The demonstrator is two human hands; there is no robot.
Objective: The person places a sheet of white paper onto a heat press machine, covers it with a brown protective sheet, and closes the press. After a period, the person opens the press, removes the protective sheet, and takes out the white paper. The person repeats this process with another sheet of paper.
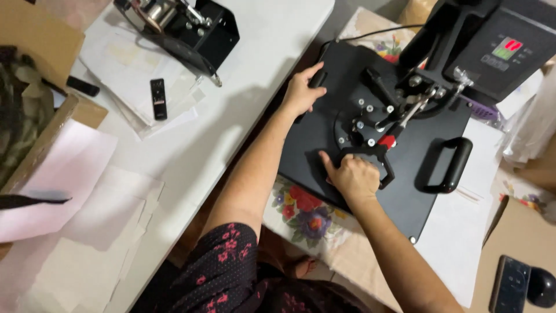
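A black heat press [347,124] lies on a floral cloth [304,211], with its flat top plate facing me. My left hand [301,93] is wrapped around a black handle at the plate's far left corner. My right hand [354,177] grips the black lever handle near the middle of the plate, by a red fitting [387,141]. A second looped handle [449,165] sits free on the plate's right side. The press's control box with a lit display [504,49] stands at the upper right.
A white table [231,116] to the left carries stacked white papers [87,203], a small black remote [158,98], a black metal device [185,26] and a cardboard box [35,35]. A dark phone [509,285] and a black mouse [541,287] lie at the lower right.
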